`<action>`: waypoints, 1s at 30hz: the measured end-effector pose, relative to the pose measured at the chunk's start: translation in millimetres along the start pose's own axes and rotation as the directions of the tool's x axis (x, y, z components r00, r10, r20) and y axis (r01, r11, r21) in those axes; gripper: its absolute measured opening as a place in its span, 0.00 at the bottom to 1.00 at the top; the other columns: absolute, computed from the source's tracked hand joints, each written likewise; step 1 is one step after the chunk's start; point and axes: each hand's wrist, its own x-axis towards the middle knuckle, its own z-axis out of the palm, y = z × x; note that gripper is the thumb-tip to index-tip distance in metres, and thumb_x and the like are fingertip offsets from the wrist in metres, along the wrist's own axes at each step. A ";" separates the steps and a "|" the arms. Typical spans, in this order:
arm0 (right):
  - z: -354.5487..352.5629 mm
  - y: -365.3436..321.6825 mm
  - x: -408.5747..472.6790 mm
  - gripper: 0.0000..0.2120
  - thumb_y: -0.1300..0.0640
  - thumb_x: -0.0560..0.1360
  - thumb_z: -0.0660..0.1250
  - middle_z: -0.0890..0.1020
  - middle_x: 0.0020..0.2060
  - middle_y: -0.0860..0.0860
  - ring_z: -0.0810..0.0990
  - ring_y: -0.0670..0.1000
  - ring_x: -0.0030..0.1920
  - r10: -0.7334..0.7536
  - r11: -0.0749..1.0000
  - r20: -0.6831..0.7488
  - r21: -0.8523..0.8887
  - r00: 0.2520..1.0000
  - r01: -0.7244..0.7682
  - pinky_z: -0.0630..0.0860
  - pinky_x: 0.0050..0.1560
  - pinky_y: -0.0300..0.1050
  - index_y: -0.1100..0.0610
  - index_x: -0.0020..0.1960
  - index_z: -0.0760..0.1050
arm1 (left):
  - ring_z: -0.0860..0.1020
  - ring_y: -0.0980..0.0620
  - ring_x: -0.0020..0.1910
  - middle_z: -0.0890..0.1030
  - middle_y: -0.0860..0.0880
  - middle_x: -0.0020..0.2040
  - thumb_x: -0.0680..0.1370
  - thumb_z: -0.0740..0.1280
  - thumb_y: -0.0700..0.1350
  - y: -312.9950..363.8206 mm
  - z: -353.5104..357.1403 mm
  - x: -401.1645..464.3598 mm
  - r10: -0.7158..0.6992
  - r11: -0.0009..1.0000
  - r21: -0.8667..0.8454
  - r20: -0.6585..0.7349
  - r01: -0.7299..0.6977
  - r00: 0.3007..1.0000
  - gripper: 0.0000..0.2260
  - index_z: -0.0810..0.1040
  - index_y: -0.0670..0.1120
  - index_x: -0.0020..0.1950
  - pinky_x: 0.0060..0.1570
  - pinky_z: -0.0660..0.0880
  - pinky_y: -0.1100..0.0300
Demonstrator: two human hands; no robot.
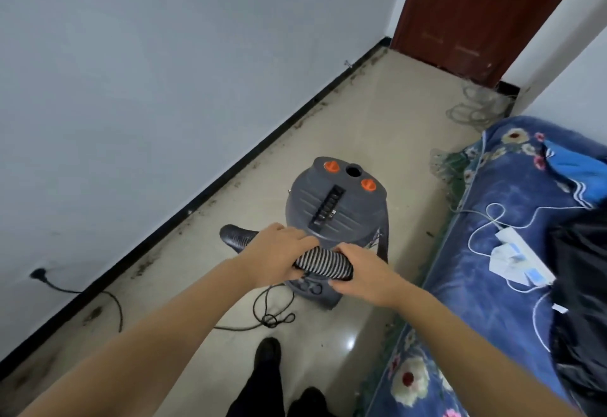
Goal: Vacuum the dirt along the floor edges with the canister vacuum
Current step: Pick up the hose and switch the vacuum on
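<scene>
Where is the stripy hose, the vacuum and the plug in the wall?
Ribbed black-and-white hose (pixel 323 262), head view, stretch between hands.
Grey drum-shaped canister vacuum (pixel 335 201), head view, lid.
Black wall plug (pixel 36 274), head view, plug body.

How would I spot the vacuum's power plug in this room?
Start at the pale wall on the left and follow its black skirting toward the viewer. Low on the wall sits a black plug, its cord trailing across the floor; the bed's cable is white.

Both forearms are bare from the lower frame edge up to the wrists, with no sleeve, watch or band showing. The left hand (pixel 279 254) and right hand (pixel 363 272) wear no gloves or rings. At bottom centre, dark trousers (pixel 259 393) reach down to what look like black shoes (pixel 267 349), though that area is blurred.
</scene>
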 end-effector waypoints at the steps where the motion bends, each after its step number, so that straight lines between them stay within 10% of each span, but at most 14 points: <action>1: 4.4 0.8 -5.1 0.14 0.54 0.73 0.70 0.77 0.44 0.48 0.77 0.50 0.45 -0.011 1.000 -0.071 0.010 0.997 0.011 0.77 0.48 0.49 0.54 0.55 0.70 | 0.77 0.47 0.55 0.78 0.49 0.55 0.71 0.70 0.55 1.7 9.3 -6.4 -0.089 0.995 -0.061 -0.091 0.084 0.992 0.22 0.75 0.51 0.63 0.58 0.71 0.49; 3: 5.7 2.4 -14.2 0.12 0.53 0.73 0.70 0.76 0.40 0.44 0.77 0.47 0.42 0.002 0.999 -0.152 0.034 0.988 0.003 0.76 0.44 0.45 0.52 0.54 0.70 | 0.72 0.42 0.64 0.70 0.44 0.67 0.70 0.72 0.55 2.1 22.2 -16.5 -0.521 0.820 -0.338 -0.108 0.462 0.847 0.29 0.70 0.51 0.69 0.63 0.70 0.42; 5: 4.3 2.8 -22.9 0.13 0.53 0.74 0.70 0.77 0.40 0.43 0.77 0.44 0.41 0.000 0.998 -0.204 0.062 0.979 0.013 0.73 0.42 0.38 0.49 0.54 0.69 | 0.69 0.38 0.67 0.61 0.40 0.74 0.74 0.72 0.48 2.0 25.4 -25.8 -0.856 0.111 -0.722 0.280 0.683 0.435 0.34 0.59 0.46 0.76 0.62 0.70 0.45; 6: 4.2 1.2 -27.7 0.13 0.53 0.74 0.70 0.77 0.41 0.43 0.77 0.44 0.42 -0.019 0.997 -0.220 0.075 0.975 0.036 0.72 0.41 0.36 0.48 0.54 0.69 | 0.72 0.37 0.62 0.63 0.36 0.73 0.77 0.69 0.44 2.8 26.3 -29.1 -0.789 -0.298 -0.799 0.514 0.523 0.336 0.31 0.57 0.42 0.76 0.57 0.71 0.48; 8: 6.7 -3.8 -38.3 0.14 0.54 0.73 0.71 0.78 0.42 0.44 0.78 0.42 0.43 -0.065 0.989 -0.200 0.115 0.978 0.090 0.72 0.41 0.33 0.48 0.54 0.70 | 0.77 0.41 0.49 0.73 0.35 0.63 0.83 0.58 0.40 7.7 26.4 -30.1 -0.606 -0.707 -0.704 0.655 0.071 0.451 0.18 0.61 0.38 0.71 0.48 0.78 0.50; 11: 16.7 -2.1 -53.6 0.13 0.54 0.72 0.72 0.79 0.42 0.46 0.79 0.45 0.44 -0.086 0.980 -0.125 0.167 0.988 0.107 0.74 0.43 0.37 0.47 0.53 0.71 | 0.77 0.49 0.50 0.74 0.46 0.45 0.82 0.49 0.38 5.6 14.5 -28.6 -0.716 -0.698 -0.615 0.589 -0.367 0.374 0.15 0.66 0.38 0.67 0.59 0.76 0.56; 14: 29.5 15.3 -63.8 0.13 0.53 0.73 0.71 0.79 0.43 0.45 0.79 0.44 0.43 -0.076 0.989 -0.042 0.127 0.996 0.081 0.76 0.45 0.41 0.47 0.54 0.71 | 0.77 0.45 0.57 0.76 0.43 0.48 0.81 0.56 0.51 -4.8 7.2 -34.9 -0.667 -0.700 -0.423 0.675 -0.576 0.315 0.21 0.66 0.39 0.70 0.60 0.74 0.52; 17: 45.5 34.8 -73.4 0.13 0.53 0.73 0.70 0.77 0.41 0.44 0.77 0.42 0.41 -0.058 0.994 0.031 0.096 0.998 0.055 0.74 0.43 0.36 0.47 0.54 0.70 | 0.79 0.48 0.43 0.78 0.43 0.50 0.76 0.66 0.60 3.3 0.7 -39.9 -0.636 -0.741 -0.401 0.676 -0.538 0.373 0.26 0.69 0.41 0.63 0.48 0.78 0.56; 25: 55.7 67.0 -68.8 0.21 0.58 0.78 0.63 0.76 0.62 0.49 0.75 0.49 0.61 0.206 0.978 0.502 -0.072 0.840 -0.197 0.71 0.59 0.42 0.53 0.69 0.66 | 0.75 0.49 0.31 0.75 0.46 0.33 0.76 0.70 0.46 21.8 -5.6 -47.4 -0.721 -0.670 -0.684 0.509 -0.289 0.470 0.09 0.71 0.43 0.47 0.39 0.77 0.54; 30: 4.6 -17.4 -4.1 0.22 0.49 0.82 0.59 0.72 0.70 0.53 0.70 0.52 0.69 0.173 0.786 0.203 0.561 0.964 -0.260 0.63 0.73 0.53 0.57 0.73 0.67 | 0.76 0.48 0.35 0.76 0.45 0.35 0.78 0.66 0.41 58.8 -5.3 -43.7 -0.706 -0.514 -0.851 0.350 -0.105 0.616 0.05 0.71 0.43 0.46 0.39 0.78 0.55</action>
